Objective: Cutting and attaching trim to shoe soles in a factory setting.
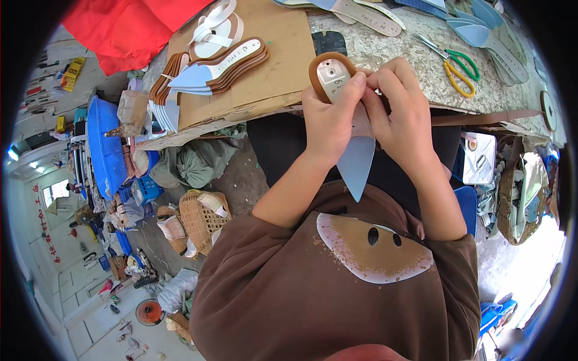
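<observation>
A shoe insole (356, 165) with a pointed pale-blue toe and a whitish heel is held up at the table's front edge, toe pointing down toward my body. Brown edging (315, 77) wraps round its heel end. My left hand (328, 123) is closed on the insole's left side, its thumb lying over the upper face. On the other side, my right hand (398, 111) pinches with thumb and fingers at the insole's right edge, close to the left thumb. The fingers hide the middle of the insole and the edging there.
Brown-edged insoles (235, 66) lie stacked on cardboard (289, 72), beside a white tape roll (214, 36). Scissors (457, 72) with green and yellow handles lie right of my hands. A brown strip (494, 117) runs along the table edge toward a roll (548, 111). More insoles (490, 45) sit far right.
</observation>
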Motion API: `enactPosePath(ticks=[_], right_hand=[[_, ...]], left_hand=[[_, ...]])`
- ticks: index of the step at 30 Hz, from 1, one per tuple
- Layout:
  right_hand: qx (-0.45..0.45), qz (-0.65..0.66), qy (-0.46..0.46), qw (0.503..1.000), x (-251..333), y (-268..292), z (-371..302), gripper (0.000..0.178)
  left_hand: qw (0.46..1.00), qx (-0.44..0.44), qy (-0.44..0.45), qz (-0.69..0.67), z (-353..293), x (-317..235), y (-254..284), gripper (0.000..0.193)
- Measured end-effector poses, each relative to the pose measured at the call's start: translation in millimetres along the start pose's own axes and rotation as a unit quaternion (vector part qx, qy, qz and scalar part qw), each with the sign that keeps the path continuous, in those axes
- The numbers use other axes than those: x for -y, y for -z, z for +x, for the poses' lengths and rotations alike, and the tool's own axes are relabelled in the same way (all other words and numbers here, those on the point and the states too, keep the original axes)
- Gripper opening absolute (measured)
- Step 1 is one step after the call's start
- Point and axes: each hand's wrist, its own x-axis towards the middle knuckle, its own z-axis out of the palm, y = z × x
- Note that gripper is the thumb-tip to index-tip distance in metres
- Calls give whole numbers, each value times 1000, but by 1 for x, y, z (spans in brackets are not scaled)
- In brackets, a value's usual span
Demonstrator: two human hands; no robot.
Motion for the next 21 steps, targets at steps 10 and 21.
enactPosePath(ticks=[10,21], right_hand=[[73,8,-29,997,-19,5,-44,18],[126,147,-144,970,-38,28,-46,14]], left_hand=[[996,-88,29,-18,0,8,-4,20],[886,277,-217,302,13,18,26,14]])
